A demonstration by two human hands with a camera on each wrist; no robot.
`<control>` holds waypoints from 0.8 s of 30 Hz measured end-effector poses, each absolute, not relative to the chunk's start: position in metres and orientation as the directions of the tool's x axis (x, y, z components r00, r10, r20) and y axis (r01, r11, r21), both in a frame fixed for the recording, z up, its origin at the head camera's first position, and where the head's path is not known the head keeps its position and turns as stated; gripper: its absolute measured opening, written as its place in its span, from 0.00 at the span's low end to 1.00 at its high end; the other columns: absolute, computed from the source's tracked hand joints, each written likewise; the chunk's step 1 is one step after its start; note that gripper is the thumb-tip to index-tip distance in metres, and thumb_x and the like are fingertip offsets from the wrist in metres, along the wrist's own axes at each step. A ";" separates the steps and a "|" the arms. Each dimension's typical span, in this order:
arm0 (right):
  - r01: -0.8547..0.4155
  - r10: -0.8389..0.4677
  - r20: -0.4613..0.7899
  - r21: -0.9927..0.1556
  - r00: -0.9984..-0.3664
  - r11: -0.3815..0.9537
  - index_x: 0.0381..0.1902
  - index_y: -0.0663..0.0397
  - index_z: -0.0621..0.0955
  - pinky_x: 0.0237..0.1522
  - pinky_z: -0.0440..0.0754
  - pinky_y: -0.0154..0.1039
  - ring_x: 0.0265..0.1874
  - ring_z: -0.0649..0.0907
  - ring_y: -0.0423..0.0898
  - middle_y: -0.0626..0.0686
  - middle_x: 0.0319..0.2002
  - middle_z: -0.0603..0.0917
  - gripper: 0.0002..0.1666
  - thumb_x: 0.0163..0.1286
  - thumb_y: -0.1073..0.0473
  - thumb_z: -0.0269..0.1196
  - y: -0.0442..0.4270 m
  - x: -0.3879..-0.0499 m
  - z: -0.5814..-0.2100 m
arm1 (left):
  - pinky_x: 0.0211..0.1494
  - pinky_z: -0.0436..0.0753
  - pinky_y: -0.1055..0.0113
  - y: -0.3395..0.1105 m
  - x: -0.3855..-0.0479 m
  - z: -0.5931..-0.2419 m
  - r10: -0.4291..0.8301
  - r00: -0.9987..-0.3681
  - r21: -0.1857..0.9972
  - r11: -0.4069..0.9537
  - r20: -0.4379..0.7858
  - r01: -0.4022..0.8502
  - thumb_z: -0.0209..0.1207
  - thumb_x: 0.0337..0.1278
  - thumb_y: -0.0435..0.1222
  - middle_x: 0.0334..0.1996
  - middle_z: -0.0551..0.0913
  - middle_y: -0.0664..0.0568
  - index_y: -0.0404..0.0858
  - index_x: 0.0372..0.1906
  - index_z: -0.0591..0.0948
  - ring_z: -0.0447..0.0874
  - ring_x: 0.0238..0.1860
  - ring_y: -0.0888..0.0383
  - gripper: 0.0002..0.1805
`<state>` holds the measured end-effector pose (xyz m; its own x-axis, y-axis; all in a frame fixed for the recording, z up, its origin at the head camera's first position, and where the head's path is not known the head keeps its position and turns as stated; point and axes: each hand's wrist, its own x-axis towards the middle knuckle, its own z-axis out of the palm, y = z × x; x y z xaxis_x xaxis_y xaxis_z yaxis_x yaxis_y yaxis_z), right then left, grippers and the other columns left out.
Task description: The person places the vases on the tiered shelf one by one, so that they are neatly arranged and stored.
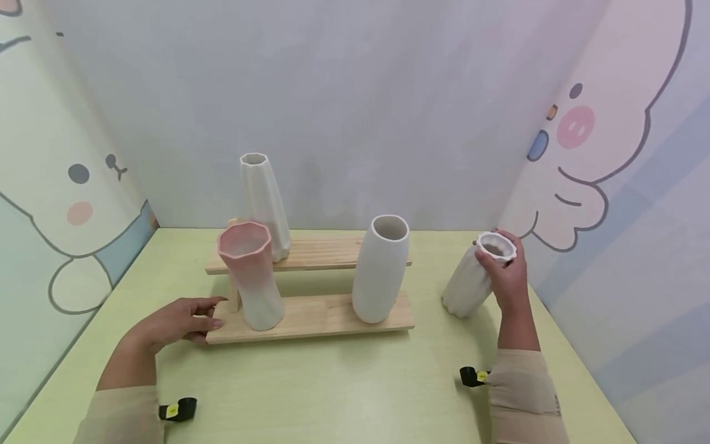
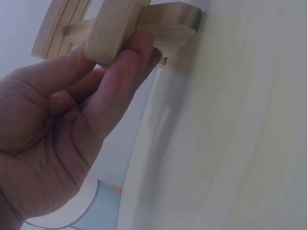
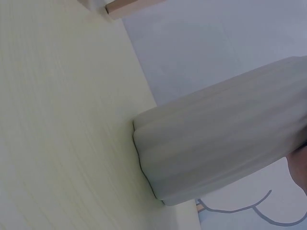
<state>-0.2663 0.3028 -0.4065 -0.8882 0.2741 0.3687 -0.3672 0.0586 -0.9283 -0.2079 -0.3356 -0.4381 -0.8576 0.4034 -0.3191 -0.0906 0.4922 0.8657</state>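
Note:
My left hand (image 1: 176, 325) pinches the left end of the lower board of a two-step wooden shelf (image 1: 318, 317); the left wrist view shows thumb and fingers on both faces of that board (image 2: 112, 33). On the right, my right hand (image 1: 510, 280) grips a ribbed white vase (image 1: 468, 283) near its wavy rim. Its base (image 3: 153, 163) is at the tabletop; whether it touches, I cannot tell. On the lower board stand a pink-and-white vase (image 1: 255, 290) at the left and a smooth white vase (image 1: 379, 277) at the right. A tall fluted white vase (image 1: 266, 203) stands on the upper board.
The shelf stands on a pale yellow-green table (image 1: 333, 394), with a grey wall (image 1: 355, 111) behind it. Side panels with cartoon animals flank the table. Each sleeve has a small black wrist device (image 1: 180, 409) by it.

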 end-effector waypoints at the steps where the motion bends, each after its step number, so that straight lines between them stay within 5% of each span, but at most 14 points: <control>1: -0.365 0.274 0.368 -0.929 -0.889 0.061 0.63 0.51 0.70 0.44 0.78 0.28 0.44 0.82 0.40 0.45 0.43 0.86 0.36 0.58 0.70 0.69 0.303 -0.266 -0.407 | 0.41 0.85 0.63 -0.336 -0.208 -0.438 0.401 -0.857 0.865 0.492 -0.322 -0.096 0.62 0.64 0.41 0.36 0.69 0.44 0.26 0.72 0.61 0.85 0.35 0.55 0.39; 18: -0.408 0.277 0.404 -0.912 -0.872 0.043 0.65 0.61 0.68 0.44 0.78 0.30 0.43 0.83 0.41 0.46 0.42 0.87 0.38 0.58 0.71 0.69 0.303 -0.269 -0.410 | 0.40 0.84 0.64 -0.336 -0.209 -0.439 0.391 -0.863 0.857 0.507 -0.320 -0.088 0.62 0.64 0.42 0.35 0.69 0.45 0.27 0.72 0.61 0.85 0.34 0.54 0.38; 24: -0.371 0.292 0.379 -0.925 -0.878 0.085 0.66 0.57 0.68 0.44 0.77 0.29 0.44 0.82 0.40 0.45 0.44 0.84 0.39 0.57 0.69 0.70 0.302 -0.268 -0.409 | 0.40 0.84 0.64 -0.337 -0.209 -0.440 0.389 -0.863 0.857 0.506 -0.323 -0.092 0.62 0.64 0.42 0.36 0.69 0.44 0.27 0.72 0.61 0.85 0.33 0.54 0.39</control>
<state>-0.2682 0.3020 -0.4093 -0.8781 0.2925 0.3787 -0.3706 0.0849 -0.9249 -0.2091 -0.3368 -0.4397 -0.8626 0.3894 -0.3229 -0.0924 0.5063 0.8574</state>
